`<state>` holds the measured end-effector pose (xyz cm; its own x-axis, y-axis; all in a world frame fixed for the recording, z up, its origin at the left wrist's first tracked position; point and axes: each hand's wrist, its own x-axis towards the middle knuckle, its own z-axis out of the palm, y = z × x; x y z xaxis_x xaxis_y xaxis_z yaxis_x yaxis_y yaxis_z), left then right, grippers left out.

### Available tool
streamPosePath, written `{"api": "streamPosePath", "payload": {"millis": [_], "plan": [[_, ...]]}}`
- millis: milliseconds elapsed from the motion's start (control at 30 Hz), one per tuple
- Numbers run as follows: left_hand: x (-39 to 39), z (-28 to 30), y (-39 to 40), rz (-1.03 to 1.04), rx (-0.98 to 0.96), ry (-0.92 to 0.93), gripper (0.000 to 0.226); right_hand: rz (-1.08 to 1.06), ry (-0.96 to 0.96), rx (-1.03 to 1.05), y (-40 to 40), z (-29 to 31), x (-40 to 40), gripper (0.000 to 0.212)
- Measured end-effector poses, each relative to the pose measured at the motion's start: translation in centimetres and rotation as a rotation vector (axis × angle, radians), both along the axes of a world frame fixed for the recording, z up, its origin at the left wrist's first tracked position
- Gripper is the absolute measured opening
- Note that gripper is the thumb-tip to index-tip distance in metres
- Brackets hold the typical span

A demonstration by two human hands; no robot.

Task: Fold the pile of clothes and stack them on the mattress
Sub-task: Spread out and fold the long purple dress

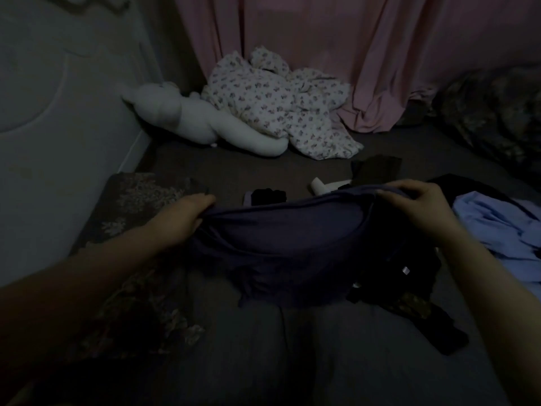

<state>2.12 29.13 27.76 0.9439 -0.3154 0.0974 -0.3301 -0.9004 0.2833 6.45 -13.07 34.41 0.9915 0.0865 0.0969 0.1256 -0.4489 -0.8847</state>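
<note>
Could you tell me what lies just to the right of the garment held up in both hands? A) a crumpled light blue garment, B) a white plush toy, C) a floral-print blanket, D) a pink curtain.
A: the light blue garment lies crumpled beside the right hand, which with the left hand grips the dark blue garment.

Dim light swallows the dark clothes (404, 276) under the right hand (421, 206), so separate garments cannot be told apart. Both hands' fingers (389, 194) curl behind the purple garment (281, 244) (only knuckles show). The blue cloth (503, 230) runs off the right edge.
</note>
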Motion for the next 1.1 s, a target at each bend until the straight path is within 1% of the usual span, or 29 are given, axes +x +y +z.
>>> {"api": "streamPosePath", "payload": {"millis": [33, 67, 133, 200, 233, 267, 333, 400, 500, 567, 633, 667, 700, 733, 800, 833, 867, 933, 1000, 1067, 1100], "plan": [[0.1, 0.1, 0.1, 0.075, -0.037, -0.011, 0.028, -0.048, 0.008, 0.040, 0.0, 0.1, 0.0, 0.010], [0.1, 0.0, 0.2, 0.160, -0.069, -0.024, 0.025, -0.086, 0.012, 0.077, -0.1, 0.1, -0.1, 0.010], [0.1, -0.4, 0.6, 0.283, -0.129, -0.061, 0.029, -0.127, 0.021, 0.115, -0.1, 0.1, -0.2, 0.011], [0.0, -0.5, 0.7, 0.338, -0.185, -0.080, 0.029, -0.155, 0.030, 0.122, -0.2, 0.0, -0.2, 0.011], [0.0, -0.4, 0.6, 0.365, -0.244, -0.071, 0.026, -0.169, 0.027, 0.115, -0.4, -0.1, -0.2, 0.012], [0.1, 0.0, 0.3, 0.395, -0.330, -0.041, 0.023, -0.175, 0.020, 0.102, -0.4, -0.2, -0.2, 0.013], [0.5, 1.0, -0.2, 0.430, -0.495, 0.082, 0.020, -0.168, 0.016, 0.066, -0.5, -0.1, 0.0, 0.018], [0.8, 1.9, -0.3, 0.385, -0.567, 0.173, 0.017, -0.155, 0.043, 0.039, -0.5, 0.2, 0.2, 0.022], [0.8, 3.3, -0.1, 0.262, -0.528, 0.191, 0.018, -0.137, 0.097, 0.062, -0.3, 0.9, 0.5, 0.021], [0.6, 4.2, 0.0, 0.203, -0.475, 0.200, 0.019, -0.111, 0.101, 0.050, -0.4, 1.5, 0.7, 0.019], [0.4, 4.7, 0.4, 0.138, -0.362, 0.240, 0.012, -0.067, 0.108, 0.023, -0.6, 2.2, 0.8, 0.019], [0.3, 4.7, 0.8, 0.103, -0.260, 0.248, 0.023, -0.042, 0.122, 0.016, -0.7, 2.6, 0.8, 0.019], [0.2, 4.8, 1.3, 0.061, -0.153, 0.250, 0.038, -0.021, 0.140, 0.008, -0.7, 3.0, 0.8, 0.020], [0.1, 4.9, 1.9, 0.032, -0.078, 0.244, 0.051, -0.008, 0.157, -0.006, -0.8, 3.3, 0.8, 0.020], [-0.3, 5.3, 2.4, -0.035, -0.024, 0.221, 0.065, -0.007, 0.182, -0.030, -1.0, 3.9, 0.9, 0.018], [-0.4, 5.3, 2.7, -0.060, -0.022, 0.188, 0.068, -0.012, 0.182, -0.038, -1.2, 4.1, 1.0, 0.018], [-0.3, 5.4, 2.9, -0.089, -0.024, 0.142, 0.065, -0.020, 0.180, -0.051, -1.4, 4.2, 1.2, 0.017], [-0.2, 5.2, 3.3, -0.083, -0.039, 0.049, 0.042, -0.029, 0.163, -0.077, -1.5, 4.2, 1.3, 0.014], [-0.2, 5.4, 2.9, -0.014, -0.125, 0.050, 0.024, -0.017, 0.122, -0.110, -0.9, 3.7, 1.3, 0.014], [-0.3, 5.6, 2.0, 0.028, -0.226, 0.081, 0.020, 0.075, 0.094, -0.217, 0.3, 2.7, 1.1, 0.012], [-0.4, 5.6, 1.3, 0.023, -0.248, 0.059, 0.016, 0.143, 0.102, -0.279, 1.1, 2.3, 0.8, 0.012]]}}
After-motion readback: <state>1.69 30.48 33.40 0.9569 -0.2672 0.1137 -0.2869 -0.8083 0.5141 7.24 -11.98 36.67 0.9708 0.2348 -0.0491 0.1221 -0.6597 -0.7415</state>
